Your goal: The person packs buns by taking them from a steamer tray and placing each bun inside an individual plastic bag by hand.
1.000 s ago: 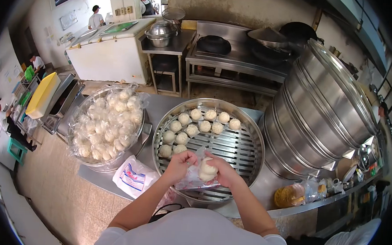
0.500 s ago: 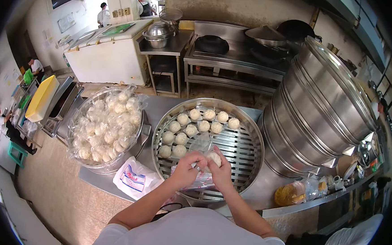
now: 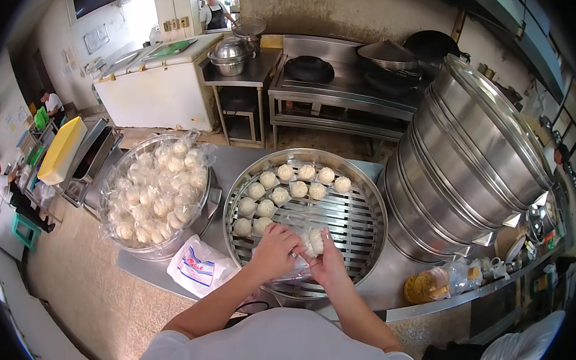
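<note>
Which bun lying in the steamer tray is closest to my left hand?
The bun on the right of the pair nearest you in the steamer tray; it sits beside your left hand, while the other resting buns lie farther off.

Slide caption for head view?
Right hand holds a bun, left hand beside it, over a slatted steamer tray partly filled with other buns.

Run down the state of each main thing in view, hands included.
Held bun: against clear plastic, wrapping unclear
Right hand: closed on the held bun
Left hand: fingers curled beside it, grip unclear
Steamer tray: uncovered, partly filled
Tray buns: unbagged, laid in rows
Heaped buns: bagged in clear plastic
Steamer tiers: stacked
Chest freezer: shut
Metal pot: covered
</note>
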Demonstrator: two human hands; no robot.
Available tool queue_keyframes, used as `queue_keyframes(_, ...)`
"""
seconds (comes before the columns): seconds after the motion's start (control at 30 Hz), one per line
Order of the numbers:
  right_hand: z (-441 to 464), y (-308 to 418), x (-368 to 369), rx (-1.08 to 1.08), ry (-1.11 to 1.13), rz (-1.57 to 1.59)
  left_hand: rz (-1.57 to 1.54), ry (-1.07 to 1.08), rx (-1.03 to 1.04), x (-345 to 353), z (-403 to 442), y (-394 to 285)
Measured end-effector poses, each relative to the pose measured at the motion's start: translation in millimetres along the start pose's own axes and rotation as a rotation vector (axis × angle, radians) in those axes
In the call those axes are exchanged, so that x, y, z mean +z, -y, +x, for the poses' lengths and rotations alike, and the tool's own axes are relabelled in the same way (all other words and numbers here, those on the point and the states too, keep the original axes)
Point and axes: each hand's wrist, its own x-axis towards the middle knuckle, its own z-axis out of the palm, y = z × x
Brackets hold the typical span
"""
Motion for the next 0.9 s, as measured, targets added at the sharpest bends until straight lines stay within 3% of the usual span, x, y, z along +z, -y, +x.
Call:
queue_keyframes(0.13,13.4,-0.3,-14.8,0.010,0.026,-0.023,0.011,0.013,-0.003,18.9,-11.4,8.3)
queue_keyframes(0.33,23.7,-9.3,-13.2,-0.164,-0.077,-0.131,0.079,-0.011,-0.012,38.2,-28.0,3.2)
queue_keyframes(0.43,32.8,-8.8,-23.1,-0.068,-0.130,-0.414,0.088,0.023,-0.063,41.0,-37.7,-0.6)
queue_keyframes(0.53,23.0,9.2,-27.3,0.213,-0.026,-0.449,0.061,0.021,-0.066,40.1,-41.6,6.2)
queue_keyframes(0.73,29.6,-14.1,-24.9,0.035,-0.083,-0.098,-0.021,0.005,-0.079,42.3,-43.7,8.4)
queue_keyframes(0.83,32.5,-26.1,-24.3,-0.080,-0.180,-0.051,-0.090,-0.011,-0.085,49.4,-44.5,2.3)
queue_keyframes(0.9,31.8,-33.7,-22.5,-0.182,-0.239,-0.186,-0.102,0.014,-0.052,53.4,-47.1,1.8)
